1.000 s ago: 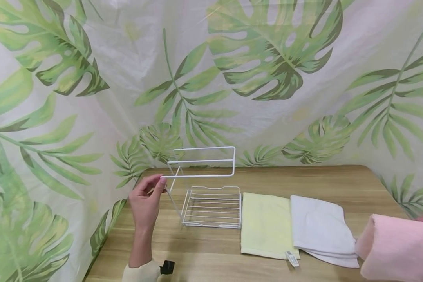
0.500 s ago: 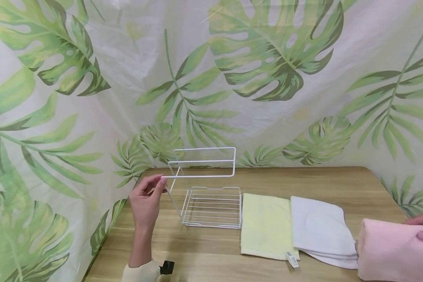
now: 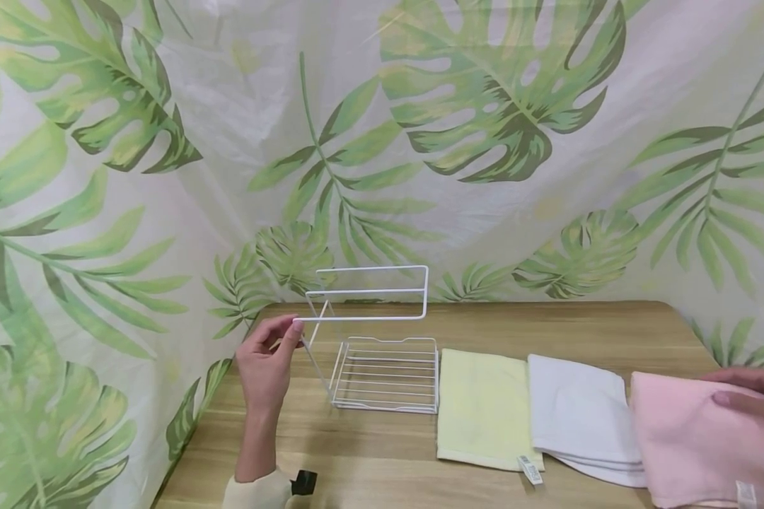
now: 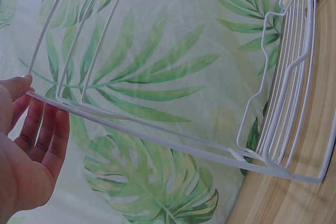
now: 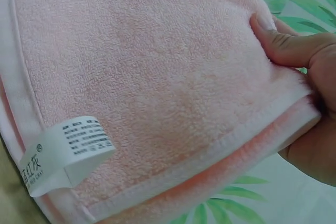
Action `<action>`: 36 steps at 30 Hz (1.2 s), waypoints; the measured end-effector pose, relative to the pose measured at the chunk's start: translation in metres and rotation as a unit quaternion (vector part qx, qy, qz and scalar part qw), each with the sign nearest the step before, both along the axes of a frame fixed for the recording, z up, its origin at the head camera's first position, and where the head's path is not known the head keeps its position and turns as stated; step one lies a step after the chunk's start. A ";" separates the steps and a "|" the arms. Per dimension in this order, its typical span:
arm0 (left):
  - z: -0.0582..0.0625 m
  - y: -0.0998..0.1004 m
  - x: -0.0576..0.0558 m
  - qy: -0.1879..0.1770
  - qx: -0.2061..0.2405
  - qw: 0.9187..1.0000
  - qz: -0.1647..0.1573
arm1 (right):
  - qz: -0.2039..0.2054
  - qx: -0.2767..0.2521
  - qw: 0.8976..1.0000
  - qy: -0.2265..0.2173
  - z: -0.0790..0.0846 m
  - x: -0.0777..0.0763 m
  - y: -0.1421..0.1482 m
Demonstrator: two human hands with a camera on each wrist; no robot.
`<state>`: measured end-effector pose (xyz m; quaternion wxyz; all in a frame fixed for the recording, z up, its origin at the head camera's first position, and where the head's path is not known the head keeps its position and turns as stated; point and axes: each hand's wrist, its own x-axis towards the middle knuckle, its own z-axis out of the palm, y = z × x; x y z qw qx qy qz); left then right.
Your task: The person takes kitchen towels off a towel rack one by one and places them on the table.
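A white wire rack [image 3: 385, 408] stands on the wooden table [image 3: 382, 466] at the back left. My left hand [image 3: 267, 360] pinches the rack's upper left corner between thumb and fingers. In the left wrist view the wire [image 4: 273, 167] runs between the thumb and fingers of that hand [image 4: 31, 150]. At the far right my right hand [image 3: 748, 396] grips a folded pink towel [image 3: 687, 431] that lies on the table, its left edge against the white towel. The right wrist view shows the hand [image 5: 304, 77] with its thumb on top of the pink towel [image 5: 147, 77] and a white label [image 5: 63, 150].
A folded yellow towel [image 3: 480, 406] lies right of the rack, with a folded white towel [image 3: 576, 410] beside it. A leaf-print curtain [image 3: 165, 177] closes the back and the left side. Bare wood runs along the table's front.
The pink towel has come down and moved left, from held up at the right edge to lying flat beside the white towel. The left hand and the rack have stayed put.
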<state>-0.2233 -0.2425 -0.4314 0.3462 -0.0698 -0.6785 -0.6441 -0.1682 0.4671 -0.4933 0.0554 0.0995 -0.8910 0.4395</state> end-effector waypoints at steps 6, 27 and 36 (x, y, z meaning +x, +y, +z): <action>0.000 0.000 0.000 -0.001 -0.001 1.000 0.000 | -0.023 0.100 0.994 0.026 0.001 -0.013 -0.001; 0.001 0.001 -0.001 0.011 0.001 1.000 -0.007 | 0.004 0.123 0.989 -0.085 -0.035 -0.045 0.012; 0.001 0.001 0.000 0.003 0.007 1.000 -0.005 | -0.002 0.121 0.988 -0.100 -0.052 -0.049 0.006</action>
